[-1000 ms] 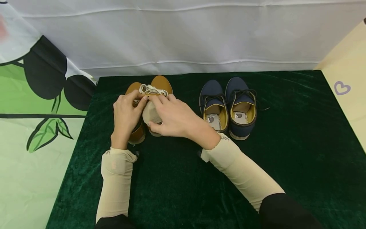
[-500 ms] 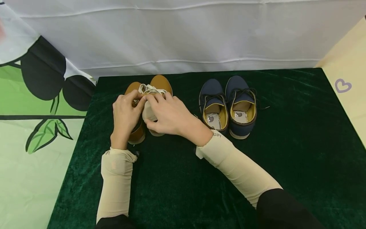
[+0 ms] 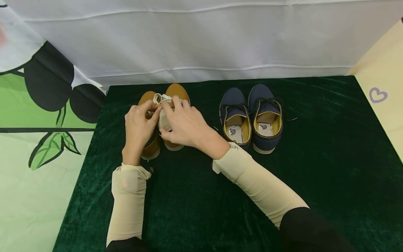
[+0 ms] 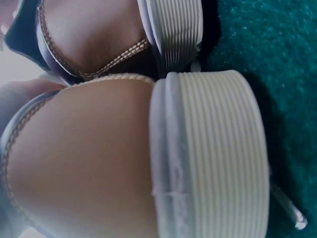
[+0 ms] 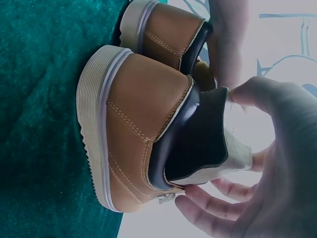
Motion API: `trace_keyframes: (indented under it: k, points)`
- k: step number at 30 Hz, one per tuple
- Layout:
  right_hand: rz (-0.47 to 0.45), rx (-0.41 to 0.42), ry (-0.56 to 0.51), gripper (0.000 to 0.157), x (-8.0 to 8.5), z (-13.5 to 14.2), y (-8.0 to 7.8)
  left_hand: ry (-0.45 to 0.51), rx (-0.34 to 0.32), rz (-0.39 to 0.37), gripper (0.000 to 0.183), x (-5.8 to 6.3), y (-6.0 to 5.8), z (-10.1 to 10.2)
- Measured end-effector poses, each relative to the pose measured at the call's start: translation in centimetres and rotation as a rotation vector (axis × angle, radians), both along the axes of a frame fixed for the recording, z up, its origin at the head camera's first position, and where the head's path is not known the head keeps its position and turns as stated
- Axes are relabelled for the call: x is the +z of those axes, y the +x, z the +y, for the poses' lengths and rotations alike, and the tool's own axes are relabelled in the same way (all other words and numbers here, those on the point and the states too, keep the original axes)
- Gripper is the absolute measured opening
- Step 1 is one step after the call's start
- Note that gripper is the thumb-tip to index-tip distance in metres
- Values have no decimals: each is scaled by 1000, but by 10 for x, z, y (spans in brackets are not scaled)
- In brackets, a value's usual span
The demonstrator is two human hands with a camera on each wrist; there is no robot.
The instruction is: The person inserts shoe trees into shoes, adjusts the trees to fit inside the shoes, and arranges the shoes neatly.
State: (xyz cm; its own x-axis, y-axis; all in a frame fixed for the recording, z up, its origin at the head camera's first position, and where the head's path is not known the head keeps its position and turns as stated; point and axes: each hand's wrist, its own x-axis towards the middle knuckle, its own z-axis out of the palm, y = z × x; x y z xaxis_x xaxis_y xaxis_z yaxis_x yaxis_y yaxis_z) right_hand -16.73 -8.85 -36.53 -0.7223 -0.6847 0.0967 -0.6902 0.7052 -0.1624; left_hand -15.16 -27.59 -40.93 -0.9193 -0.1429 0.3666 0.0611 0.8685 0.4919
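Note:
A pair of tan leather lace-up shoes [image 5: 143,94] stands on the left side of the cloth, heels toward me. The right shoe's pale tongue [image 3: 165,121] is pulled up out of its opening. My right hand [image 3: 185,124] holds this tongue, its thumb [image 5: 252,91] at one edge and fingers at the other. Over the left shoe, my left hand [image 3: 138,122] pinches the tongue's upper corner between thumb and index finger. White laces [image 3: 162,98] lie just beyond the fingertips, partly hidden by my right hand. In the left wrist view, the heel [image 4: 84,158] fills the foreground.
Navy shoes [image 3: 264,122] with dark laces and yellow lining stand side by side to the right. Dark green velvet [image 3: 195,203] covers the table. A white cloth backdrop [image 3: 204,42] hangs behind its far edge.
My right hand and forearm have shifted slightly left and away from me, and the right hand's fingers cover more of the white laces. The left hand stays nearly in place.

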Motion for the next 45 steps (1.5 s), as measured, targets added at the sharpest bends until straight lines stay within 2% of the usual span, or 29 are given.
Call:
trace_keyframes:
  k: [21,24,28,33,37,41,45]
  points:
    - [14,-29,-101,75,-20,-6,-6,2,-47,-21,19,4,3,-3]
    - [-2,-25,-131,77,-23,-4,-7,12,-74,-55,21,6,3,-6]
    - [-23,-12,-197,76,-27,2,-6,18,-138,-142,33,10,4,-12]
    - [-35,11,-297,73,-33,13,2,22,-232,-248,46,15,6,-20]
    - [-41,24,-363,71,-40,21,10,-13,-289,-299,56,16,8,-22]
    - [-56,67,-389,67,-48,29,15,-50,-301,-317,66,16,9,-21]
    - [-68,124,-367,55,-54,35,19,-59,-289,-311,66,16,10,-20]
